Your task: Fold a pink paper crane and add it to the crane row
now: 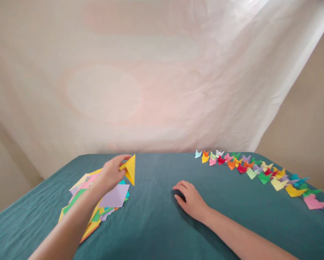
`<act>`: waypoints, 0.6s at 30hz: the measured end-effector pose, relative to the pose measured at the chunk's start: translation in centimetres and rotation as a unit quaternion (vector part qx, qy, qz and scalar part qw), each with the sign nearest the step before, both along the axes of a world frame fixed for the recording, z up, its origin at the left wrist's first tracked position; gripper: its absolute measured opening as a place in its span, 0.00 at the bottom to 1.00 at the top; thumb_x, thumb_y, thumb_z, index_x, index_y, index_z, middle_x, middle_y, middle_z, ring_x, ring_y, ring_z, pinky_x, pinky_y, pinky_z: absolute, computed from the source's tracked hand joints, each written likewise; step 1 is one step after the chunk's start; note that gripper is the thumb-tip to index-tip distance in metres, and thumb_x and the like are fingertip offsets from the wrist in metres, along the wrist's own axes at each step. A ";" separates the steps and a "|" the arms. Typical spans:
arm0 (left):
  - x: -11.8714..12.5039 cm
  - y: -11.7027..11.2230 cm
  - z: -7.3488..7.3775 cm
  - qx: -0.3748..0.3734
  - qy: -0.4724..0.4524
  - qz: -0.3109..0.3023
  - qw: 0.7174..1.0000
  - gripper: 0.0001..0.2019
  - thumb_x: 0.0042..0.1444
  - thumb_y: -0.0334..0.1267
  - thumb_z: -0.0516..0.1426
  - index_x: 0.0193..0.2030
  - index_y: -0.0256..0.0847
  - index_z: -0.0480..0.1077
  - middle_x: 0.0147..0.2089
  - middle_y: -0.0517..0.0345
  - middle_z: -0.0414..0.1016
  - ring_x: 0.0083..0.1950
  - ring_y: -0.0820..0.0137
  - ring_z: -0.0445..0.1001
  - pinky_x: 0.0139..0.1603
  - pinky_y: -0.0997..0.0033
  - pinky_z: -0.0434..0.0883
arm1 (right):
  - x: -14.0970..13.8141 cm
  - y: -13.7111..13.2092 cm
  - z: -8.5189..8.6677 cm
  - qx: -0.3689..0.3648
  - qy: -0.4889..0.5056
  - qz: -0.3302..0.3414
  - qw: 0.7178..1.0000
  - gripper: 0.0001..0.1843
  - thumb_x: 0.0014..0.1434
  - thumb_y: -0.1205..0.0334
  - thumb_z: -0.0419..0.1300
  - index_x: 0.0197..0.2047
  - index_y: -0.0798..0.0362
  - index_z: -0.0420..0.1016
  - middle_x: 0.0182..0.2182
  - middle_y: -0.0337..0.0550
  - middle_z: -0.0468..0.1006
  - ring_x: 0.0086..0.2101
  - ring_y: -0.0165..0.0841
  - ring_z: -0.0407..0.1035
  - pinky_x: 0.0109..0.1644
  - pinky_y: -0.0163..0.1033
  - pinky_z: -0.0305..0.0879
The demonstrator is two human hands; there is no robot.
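Observation:
My left hand is raised above a heap of coloured paper sheets. Between its thumb and fingers it pinches a folded yellow paper piece, with broad triangular flaps that point up and down. Resting on the cloth right of the middle, my right hand has loosely curved fingers, with thumb and fingers apart and nothing in them. My left forearm covers part of the paper heap.
A dark green cloth covers the table. Several rows of small folded paper birds in many colours run along its right side. Behind the table hangs a pale sheet.

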State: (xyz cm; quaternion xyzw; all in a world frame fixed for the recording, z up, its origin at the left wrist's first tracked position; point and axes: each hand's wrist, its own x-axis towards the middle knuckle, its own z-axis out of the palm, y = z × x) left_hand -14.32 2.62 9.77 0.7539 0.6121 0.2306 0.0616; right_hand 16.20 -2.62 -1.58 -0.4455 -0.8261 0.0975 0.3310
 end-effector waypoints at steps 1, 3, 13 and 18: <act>1.9 -0.6 -0.9 -0.005 -0.044 -0.041 0.998 0.25 0.47 0.26 0.49 0.54 0.41 0.63 0.53 0.62 0.70 0.49 0.67 0.71 0.48 0.74 0.68 | 0.0 0.0 0.0 0.003 0.008 0.002 1.000 0.16 0.55 0.72 0.54 0.46 0.51 0.68 0.41 0.45 0.70 0.42 0.37 0.65 0.46 0.45 0.63; 5.4 -1.9 -3.2 -0.039 -0.109 -0.103 0.988 0.25 0.46 0.25 0.50 0.53 0.42 0.64 0.53 0.59 0.69 0.50 0.66 0.71 0.48 0.71 0.70 | 0.1 -0.1 0.0 0.011 0.027 0.008 1.000 0.20 0.54 0.73 0.53 0.51 0.51 0.64 0.43 0.46 0.69 0.41 0.37 0.65 0.46 0.45 0.64; 12.0 -3.8 -9.1 -0.143 -0.368 -0.224 0.891 0.22 0.52 0.25 0.49 0.55 0.41 0.57 0.51 0.50 0.68 0.36 0.74 0.75 0.38 0.72 0.73 | -0.1 -0.6 0.6 0.068 0.108 0.050 0.991 0.22 0.55 0.75 0.49 0.53 0.50 0.61 0.48 0.49 0.66 0.43 0.36 0.66 0.48 0.44 0.67; 12.7 -3.2 -10.6 -0.167 -0.395 -0.235 0.872 0.29 0.45 0.19 0.48 0.56 0.42 0.53 0.53 0.48 0.67 0.32 0.76 0.75 0.36 0.74 0.72 | 0.3 -1.1 1.3 0.093 0.039 0.071 0.992 0.26 0.55 0.74 0.48 0.57 0.51 0.59 0.54 0.50 0.64 0.53 0.39 0.60 0.55 0.48 0.62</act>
